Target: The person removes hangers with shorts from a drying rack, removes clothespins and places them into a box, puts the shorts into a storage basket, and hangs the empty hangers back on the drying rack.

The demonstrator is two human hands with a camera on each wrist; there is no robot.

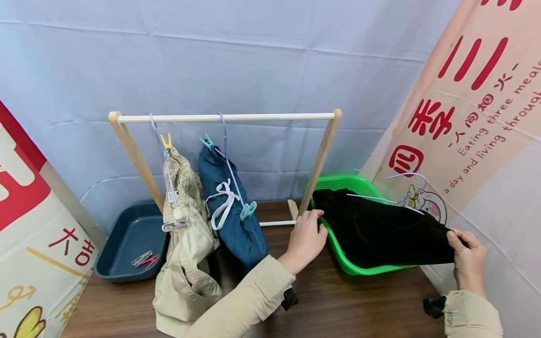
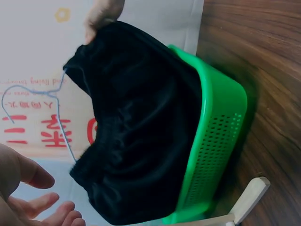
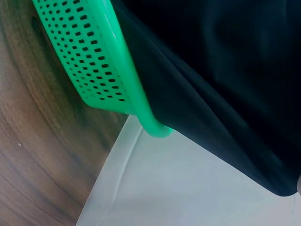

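Observation:
A black garment with a gathered waistband point(image 1: 380, 230) lies over the green basket point(image 1: 351, 271). A thin light-blue hanger point(image 2: 59, 106) sits in its waist opening, hook sticking out. My right hand point(image 1: 470, 258) pinches the garment's right end between thumb and fingers, drawing that edge out past the basket rim. In the right wrist view, the stretched cloth point(image 3: 211, 94) fills the upper right, and the hand is almost wholly out of frame. My left hand point(image 1: 306, 237) is by the garment's left end; the left wrist view shows its fingers point(image 2: 42, 205) loosely spread, with a gap to the waistband.
A wooden rack with a white rail point(image 1: 270, 117) stands left of the basket. Beige trousers point(image 1: 183, 263) and a blue garment with a white drawstring point(image 1: 236, 211) hang there on clipped hangers. Behind them, a dark blue tub point(image 1: 122, 234) holds several clothespins point(image 1: 145, 258). Printed cloths flank the table.

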